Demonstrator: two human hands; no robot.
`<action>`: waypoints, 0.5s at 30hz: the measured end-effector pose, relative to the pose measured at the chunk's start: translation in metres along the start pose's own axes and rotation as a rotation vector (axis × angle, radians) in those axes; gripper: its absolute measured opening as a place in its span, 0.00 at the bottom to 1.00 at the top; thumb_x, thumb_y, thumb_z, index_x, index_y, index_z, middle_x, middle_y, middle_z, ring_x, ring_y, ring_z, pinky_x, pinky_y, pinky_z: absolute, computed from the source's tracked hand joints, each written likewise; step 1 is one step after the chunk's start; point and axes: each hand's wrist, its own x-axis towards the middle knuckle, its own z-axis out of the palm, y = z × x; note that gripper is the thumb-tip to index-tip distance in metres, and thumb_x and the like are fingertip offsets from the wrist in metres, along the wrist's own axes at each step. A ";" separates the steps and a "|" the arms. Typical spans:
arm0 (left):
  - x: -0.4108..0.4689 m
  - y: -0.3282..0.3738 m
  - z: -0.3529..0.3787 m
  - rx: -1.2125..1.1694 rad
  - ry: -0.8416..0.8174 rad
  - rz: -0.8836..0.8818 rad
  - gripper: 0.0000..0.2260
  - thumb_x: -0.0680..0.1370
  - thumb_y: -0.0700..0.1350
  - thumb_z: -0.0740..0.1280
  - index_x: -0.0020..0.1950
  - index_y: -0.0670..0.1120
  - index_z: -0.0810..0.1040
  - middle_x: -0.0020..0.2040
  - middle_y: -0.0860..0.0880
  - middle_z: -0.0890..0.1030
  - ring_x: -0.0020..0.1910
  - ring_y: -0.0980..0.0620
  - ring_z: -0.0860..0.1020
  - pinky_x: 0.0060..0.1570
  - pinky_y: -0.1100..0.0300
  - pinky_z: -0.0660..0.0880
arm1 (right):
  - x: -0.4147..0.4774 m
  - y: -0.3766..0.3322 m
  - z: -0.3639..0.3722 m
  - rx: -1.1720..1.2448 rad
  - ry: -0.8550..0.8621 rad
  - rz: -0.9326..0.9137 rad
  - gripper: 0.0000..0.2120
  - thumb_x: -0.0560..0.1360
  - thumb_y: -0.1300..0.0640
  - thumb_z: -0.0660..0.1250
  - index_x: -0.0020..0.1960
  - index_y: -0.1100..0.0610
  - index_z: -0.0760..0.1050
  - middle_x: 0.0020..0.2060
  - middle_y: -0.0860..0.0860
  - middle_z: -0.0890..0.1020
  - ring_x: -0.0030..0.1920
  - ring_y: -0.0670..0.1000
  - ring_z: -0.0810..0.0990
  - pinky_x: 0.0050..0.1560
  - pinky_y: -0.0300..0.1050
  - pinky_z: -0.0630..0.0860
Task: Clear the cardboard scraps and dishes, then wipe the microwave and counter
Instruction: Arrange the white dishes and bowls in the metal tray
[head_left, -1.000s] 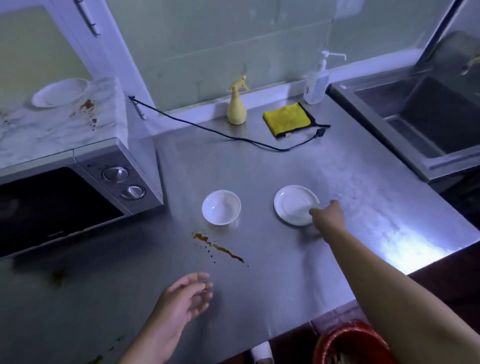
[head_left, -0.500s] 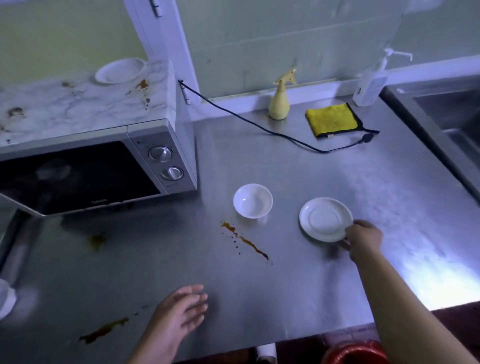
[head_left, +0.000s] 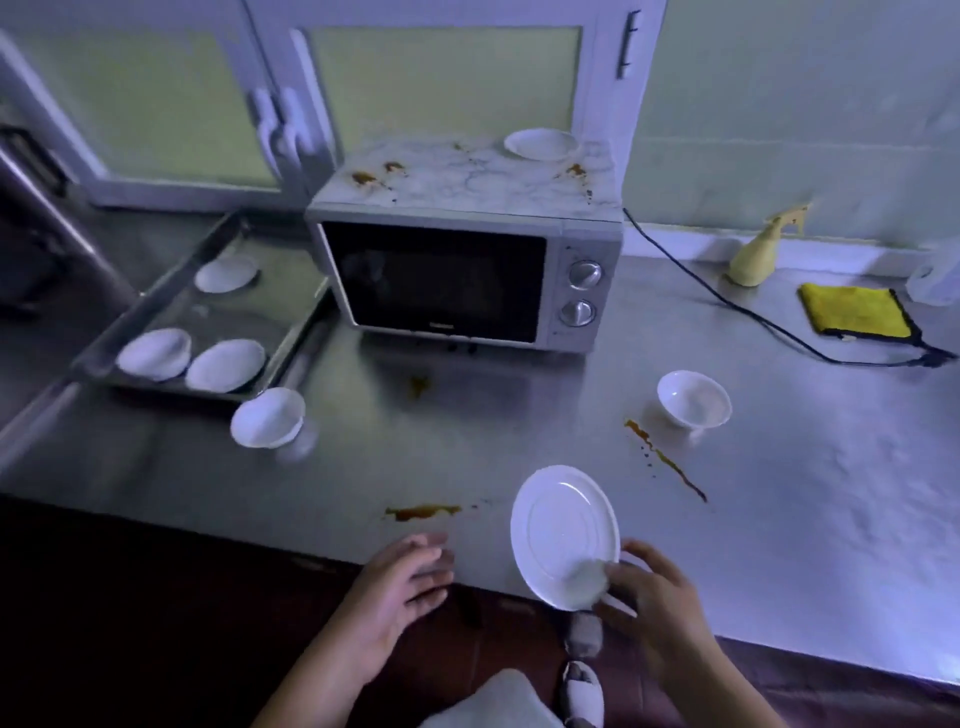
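The white plate (head_left: 563, 530), which a second earlier had lain flat on the bench (head_left: 831, 493) beside the small bowl (head_left: 693, 399), had been lifted clear and brought to the lower centre of the frame; it was pinched at its lower rim by the right hand (head_left: 654, 597), thumb on the upper face and fingers curled beneath. The left hand (head_left: 400, 582) was held relaxed with nothing in it, fingers loosely spread at the near edge of the bench, left of the plate. The view had been swung leftward, so that a tray (head_left: 275, 306) holding three white dishes was brought into sight at the left of the frame; the plate was judged to be bound for it.

The plate was seen steeply tilted, its face turned up and left; it appeared plain, glossy and round, with a raised inner ring; no food could be made out on it.

Still to be cleared were the small bowl at centre right, a second bowl (head_left: 267, 418) just outside the tray, and a dish (head_left: 540, 144) on top of the microwave (head_left: 467, 280); brown streaks (head_left: 667, 460) remained unwiped; the yellow cloth (head_left: 854, 310) lay untouched at the right.
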 end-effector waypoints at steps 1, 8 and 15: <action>-0.008 0.000 -0.018 -0.010 0.005 0.010 0.09 0.80 0.38 0.66 0.58 0.42 0.81 0.48 0.43 0.86 0.45 0.47 0.84 0.47 0.54 0.78 | -0.009 0.006 0.017 -0.027 -0.028 -0.003 0.11 0.71 0.74 0.66 0.50 0.62 0.79 0.35 0.59 0.82 0.30 0.55 0.83 0.31 0.47 0.81; -0.063 0.003 -0.127 -0.039 -0.006 0.150 0.11 0.79 0.43 0.68 0.60 0.47 0.81 0.56 0.43 0.84 0.54 0.46 0.83 0.51 0.54 0.79 | -0.059 0.066 0.125 -0.151 -0.141 0.001 0.11 0.73 0.72 0.67 0.52 0.62 0.79 0.37 0.63 0.82 0.33 0.59 0.82 0.30 0.45 0.80; -0.094 0.011 -0.192 -0.125 0.016 0.220 0.20 0.68 0.44 0.74 0.60 0.46 0.81 0.54 0.44 0.84 0.54 0.48 0.83 0.49 0.45 0.82 | -0.087 0.099 0.199 -0.258 -0.276 -0.010 0.12 0.72 0.74 0.66 0.45 0.60 0.82 0.37 0.64 0.83 0.29 0.61 0.82 0.30 0.57 0.80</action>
